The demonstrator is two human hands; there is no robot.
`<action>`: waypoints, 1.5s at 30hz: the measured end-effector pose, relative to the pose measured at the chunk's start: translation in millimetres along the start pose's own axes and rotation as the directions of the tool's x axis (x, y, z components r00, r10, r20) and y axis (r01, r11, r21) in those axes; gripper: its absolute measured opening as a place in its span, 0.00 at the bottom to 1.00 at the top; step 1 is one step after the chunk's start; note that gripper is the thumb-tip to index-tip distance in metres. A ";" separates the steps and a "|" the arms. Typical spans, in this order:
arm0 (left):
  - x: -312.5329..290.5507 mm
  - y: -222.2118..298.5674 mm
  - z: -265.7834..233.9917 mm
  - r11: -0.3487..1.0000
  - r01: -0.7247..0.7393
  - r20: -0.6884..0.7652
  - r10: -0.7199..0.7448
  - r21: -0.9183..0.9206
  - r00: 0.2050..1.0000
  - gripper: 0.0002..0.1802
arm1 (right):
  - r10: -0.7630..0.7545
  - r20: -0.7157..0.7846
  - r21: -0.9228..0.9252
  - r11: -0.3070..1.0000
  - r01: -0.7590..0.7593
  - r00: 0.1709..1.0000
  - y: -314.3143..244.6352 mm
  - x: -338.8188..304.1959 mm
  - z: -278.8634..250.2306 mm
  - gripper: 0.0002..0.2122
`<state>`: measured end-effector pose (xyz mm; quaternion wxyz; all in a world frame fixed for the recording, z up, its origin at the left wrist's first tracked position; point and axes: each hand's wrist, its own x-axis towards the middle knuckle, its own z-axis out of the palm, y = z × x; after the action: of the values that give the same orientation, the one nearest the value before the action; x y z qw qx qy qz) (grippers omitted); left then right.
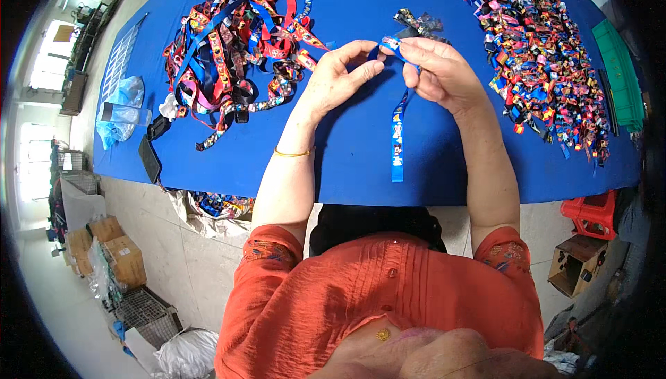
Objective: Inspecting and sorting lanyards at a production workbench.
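A narrow blue printed ribbon strap (397,140) is stretched between my hands over the blue table (354,160), its loose end hanging down toward the near edge. My left hand (340,79) pinches a dark blue part of it with thumb and fingertips. My right hand (444,74) is closed on the strap, with a short printed piece showing at its fingertips. Just beyond my hands lies a small bundle of dark printed straps (422,25). To the left is a tangled heap of red, blue and dark straps (225,74).
Many small colourful folded strap pieces (541,67) spread over the table's right side, beside a green crate (619,74). Clear plastic bags (123,122) lie at the left edge. A red stool (590,214) and a wooden box (577,266) stand at right; cardboard boxes (121,261) at left.
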<state>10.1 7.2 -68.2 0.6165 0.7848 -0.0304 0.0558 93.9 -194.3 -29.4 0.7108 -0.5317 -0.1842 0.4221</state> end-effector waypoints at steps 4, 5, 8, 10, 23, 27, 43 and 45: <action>1.3 -2.4 -5.9 0.977 -0.025 -0.008 0.024 -0.210 1.000 0.15 | -0.025 0.004 -0.039 0.999 0.025 1.000 1.3 0.2 2.6 0.14; 1.1 -1.1 -7.6 0.943 0.039 0.012 -0.037 -0.331 0.999 0.14 | -0.024 0.002 -0.036 0.999 0.024 1.000 5.9 2.3 -0.8 0.14; 3.6 -2.4 -9.5 0.847 0.038 -0.001 -0.046 -0.530 0.999 0.15 | -0.111 -0.078 -0.019 0.994 0.110 0.991 9.4 5.3 -1.6 0.11; 2.3 -0.4 -11.1 0.862 0.038 0.006 -0.040 -0.505 0.999 0.14 | -0.111 -0.067 -0.002 0.994 0.112 0.992 14.8 8.7 -10.9 0.11; 0.3 8.7 -8.8 0.904 0.201 0.063 -0.191 -0.377 0.980 0.10 | -0.075 -0.092 -0.303 0.952 0.044 0.993 13.1 7.2 -5.4 0.13; 0.4 4.5 -1.8 0.900 0.177 0.044 -0.174 -0.399 0.984 0.10 | -0.062 -0.079 -0.354 0.935 0.030 0.995 18.5 10.5 -3.4 0.12; 0.0 0.7 7.9 0.909 0.188 0.042 -0.186 -0.371 0.982 0.07 | -0.107 -0.100 -0.354 0.933 0.065 0.989 27.1 14.0 -3.1 0.11; 0.0 2.2 7.7 0.912 0.171 0.079 -0.152 -0.373 0.985 0.07 | -0.113 -0.097 -0.365 0.928 0.070 0.989 28.3 14.3 -5.8 0.11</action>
<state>10.1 -0.7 -67.9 0.7578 0.6521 0.0094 -0.0212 94.8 -184.1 -60.0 0.6297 -0.6674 -0.2415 0.3159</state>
